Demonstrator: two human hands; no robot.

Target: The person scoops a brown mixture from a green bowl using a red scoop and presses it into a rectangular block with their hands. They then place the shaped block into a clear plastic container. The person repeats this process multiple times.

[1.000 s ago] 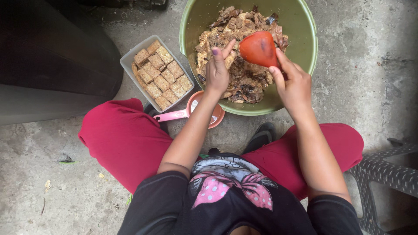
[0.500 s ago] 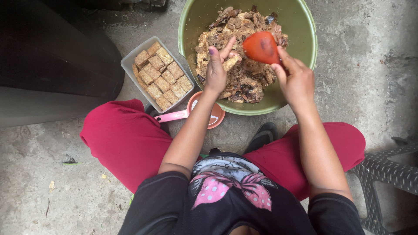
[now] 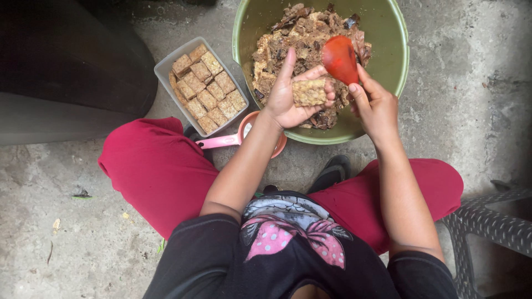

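Left hand (image 3: 291, 97) palm up over the near side of the bowl (image 3: 388, 33), fingers loosely cupped, index sticking out straight. A tan block (image 3: 309, 92) sits in the palm, thumb and curled fingers around its edges.

Right hand (image 3: 374, 105) just beside it, fingers closed on the handle of a red spoon (image 3: 339, 58). Spoon head is tilted, just above and right of the block; can't tell if it touches.

Bowl is green, on the concrete floor (image 3: 471, 99), holding a brown mixed heap (image 3: 310, 33). Both hands are above that heap.

Left of the bowl: clear tray (image 3: 166, 65) packed with rows of similar tan squares (image 3: 206, 91). A pink ladle (image 3: 221, 142) lies between the tray and the bowl, its cup partly hidden under the left forearm.

Person sits on the floor, red trousers (image 3: 155, 171), black top. Grey plastic stool (image 3: 493, 227) at the lower right.
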